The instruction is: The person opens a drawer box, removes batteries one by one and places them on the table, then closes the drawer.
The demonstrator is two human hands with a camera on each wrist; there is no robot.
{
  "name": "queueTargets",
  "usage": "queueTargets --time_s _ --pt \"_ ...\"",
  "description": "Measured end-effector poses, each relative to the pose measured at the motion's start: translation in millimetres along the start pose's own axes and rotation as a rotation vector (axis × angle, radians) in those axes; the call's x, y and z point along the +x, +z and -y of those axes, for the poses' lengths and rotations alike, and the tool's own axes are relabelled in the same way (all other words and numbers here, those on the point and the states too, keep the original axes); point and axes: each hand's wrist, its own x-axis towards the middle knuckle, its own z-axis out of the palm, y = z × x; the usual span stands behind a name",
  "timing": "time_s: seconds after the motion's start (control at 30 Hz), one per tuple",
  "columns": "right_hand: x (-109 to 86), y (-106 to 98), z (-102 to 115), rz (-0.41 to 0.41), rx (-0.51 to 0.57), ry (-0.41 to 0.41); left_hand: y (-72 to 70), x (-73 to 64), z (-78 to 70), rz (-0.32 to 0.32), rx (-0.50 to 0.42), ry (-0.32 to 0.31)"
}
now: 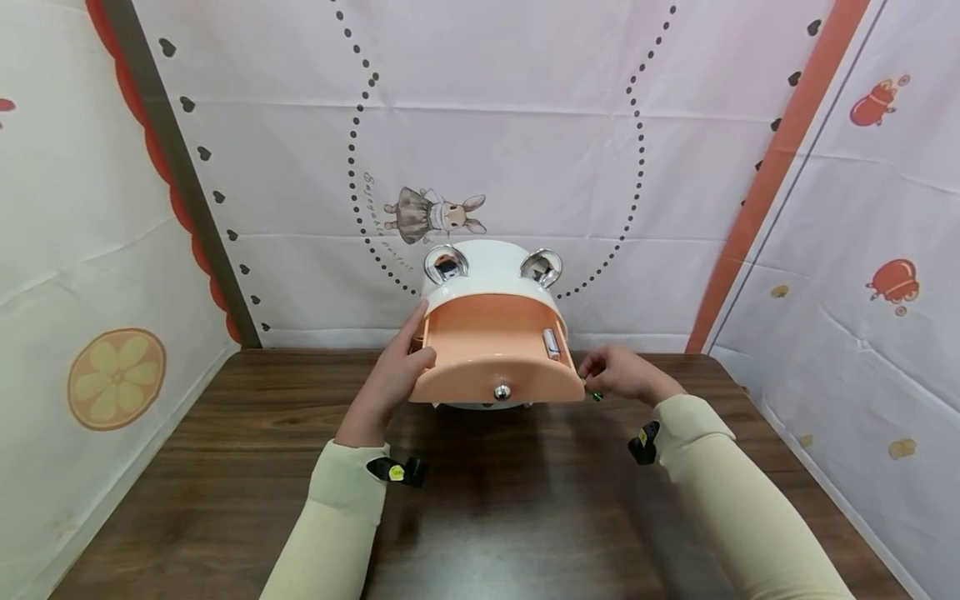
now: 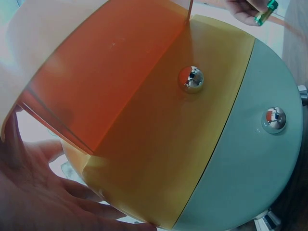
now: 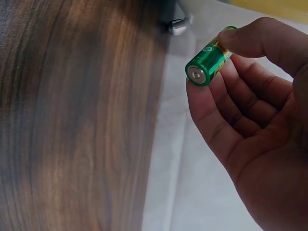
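Note:
A white rounded drawer box (image 1: 487, 260) stands at the back of the table, its orange upper drawer (image 1: 480, 333) pulled out. Inside that drawer, by its right wall, lies a small whitish cylinder (image 1: 551, 343). My left hand (image 1: 390, 375) rests against the drawer box's left side, fingers spread and fairly straight; the left wrist view shows these fingers (image 2: 82, 207) along the rounded edge. To the right of the drawer, my right hand (image 1: 618, 372) pinches a green battery (image 3: 207, 62) between thumb and fingers, its flat end facing out. The battery is clear of the drawer.
Below the orange drawer is a pale greenish lower drawer front (image 2: 236, 163) with a round silver knob (image 2: 274, 120). Two shiny silver rings (image 1: 542, 267) stick up from the box top. The dark wooden table (image 1: 495, 517) meets patterned cloth walls (image 1: 510, 150) behind and at both sides.

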Motion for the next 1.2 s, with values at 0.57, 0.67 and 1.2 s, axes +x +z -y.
queueTargets --time_s 0.57,0.67,1.2 --pt "4.2 22.8 -26.8 -0.024 0.002 0.086 1.5 -2.0 -0.1 -0.004 0.006 -0.028" --pt "5.2 28.7 -32.2 -0.024 -0.016 0.088 1.9 -3.1 1.2 -0.003 0.004 -0.028" --pt "12.4 42.4 -43.5 -0.048 -0.127 0.079 1.0 -2.6 1.1 -0.017 0.002 -0.027"
